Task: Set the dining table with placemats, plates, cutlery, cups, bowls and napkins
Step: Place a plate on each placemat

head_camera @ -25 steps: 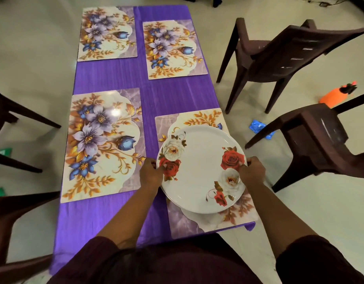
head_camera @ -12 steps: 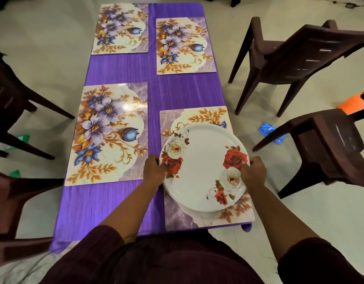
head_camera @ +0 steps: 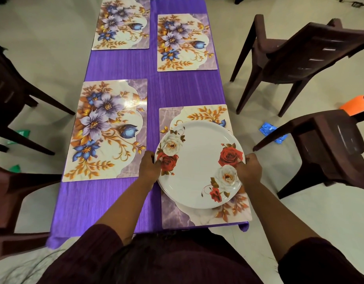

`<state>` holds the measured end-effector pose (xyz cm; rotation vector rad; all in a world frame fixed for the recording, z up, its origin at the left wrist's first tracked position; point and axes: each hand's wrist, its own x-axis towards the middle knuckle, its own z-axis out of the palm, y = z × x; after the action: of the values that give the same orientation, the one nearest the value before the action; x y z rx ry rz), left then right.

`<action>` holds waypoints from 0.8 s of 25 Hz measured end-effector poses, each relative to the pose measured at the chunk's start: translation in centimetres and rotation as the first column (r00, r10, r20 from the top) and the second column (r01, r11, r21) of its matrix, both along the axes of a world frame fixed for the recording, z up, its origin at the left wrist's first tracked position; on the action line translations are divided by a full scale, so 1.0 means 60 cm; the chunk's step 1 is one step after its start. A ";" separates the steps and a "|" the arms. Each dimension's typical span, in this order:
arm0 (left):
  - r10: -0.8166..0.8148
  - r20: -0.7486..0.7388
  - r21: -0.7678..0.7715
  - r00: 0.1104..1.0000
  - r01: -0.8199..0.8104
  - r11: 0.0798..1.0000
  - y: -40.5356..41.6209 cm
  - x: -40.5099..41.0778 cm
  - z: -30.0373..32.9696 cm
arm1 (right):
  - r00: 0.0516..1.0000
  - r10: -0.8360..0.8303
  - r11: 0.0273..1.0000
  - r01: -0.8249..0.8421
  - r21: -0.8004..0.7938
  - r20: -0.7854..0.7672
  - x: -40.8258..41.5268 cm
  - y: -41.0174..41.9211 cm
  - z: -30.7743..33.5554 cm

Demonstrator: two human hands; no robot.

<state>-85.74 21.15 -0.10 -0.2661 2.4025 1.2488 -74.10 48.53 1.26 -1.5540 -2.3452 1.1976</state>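
Brown plastic chairs (head_camera: 17, 111) stand off the table's left edge. On the purple tablecloth (head_camera: 119, 201), a floral placemat (head_camera: 107, 130) lies along the near left edge, with two more placemats toward the far end. The left hand (head_camera: 149, 168) is closed on the left rim of a white plate (head_camera: 197, 167) printed with red and white roses, thumb on top. The plate, with at least one more rim showing beneath it, sits over the placemat at the near right corner (head_camera: 205, 216). The right hand (head_camera: 249, 169) clasps the plate's right rim. More brown chairs (head_camera: 312, 54) stand off the right edge.
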 end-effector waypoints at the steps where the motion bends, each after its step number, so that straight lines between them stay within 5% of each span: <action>1: 0.010 0.002 0.026 1.000 -0.010 1.000 0.001 -0.002 0.001 | 1.000 -0.013 1.000 0.013 -0.006 -0.007 -0.001 0.000 0.001; 20: -0.022 -0.016 0.045 1.000 0.023 0.999 0.003 -0.005 -0.008 | 0.997 -0.079 0.996 0.079 0.036 -0.002 -0.006 -0.007 0.000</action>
<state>-86.07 21.32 -0.56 -0.2161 2.3808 1.2979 -74.47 48.13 1.25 -1.6177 -2.2689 1.1330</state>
